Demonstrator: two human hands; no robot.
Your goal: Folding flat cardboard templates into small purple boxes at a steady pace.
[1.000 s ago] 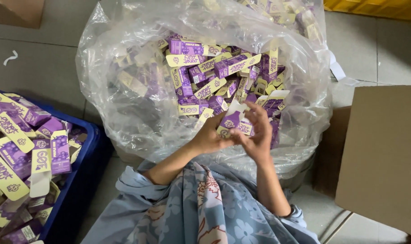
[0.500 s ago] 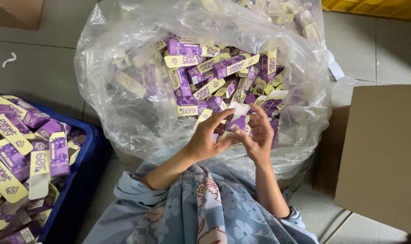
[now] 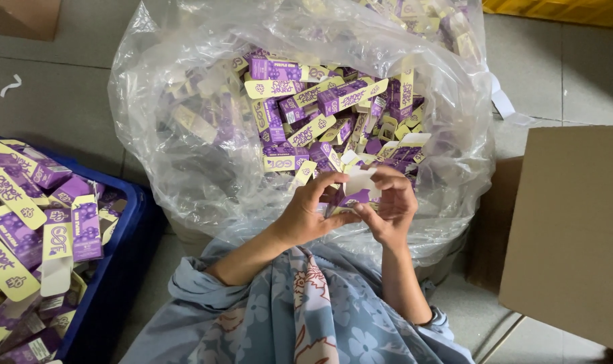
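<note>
Hands meet over the mouth of a big clear plastic bag (image 3: 185,168) full of small purple and yellow cartons (image 3: 300,108). The left hand (image 3: 310,209) and the right hand (image 3: 391,205) both hold one small carton (image 3: 357,192), purple with a pale flap standing open at its top. The left fingers (image 3: 330,180) curl over the carton's left edge with the thumb below it; the right fingers (image 3: 401,185) wrap its right side, the thumb pressed on its lower front. The carton sits just above the heap in the bag, between the two palms. To the left, a blue crate (image 3: 128,249) holds more of the same cartons. To the right stands a brown cardboard box (image 3: 576,236) on the grey tiled floor (image 3: 57,87). Light blue flowered sleeves (image 3: 198,290) show at the bottom.
</note>
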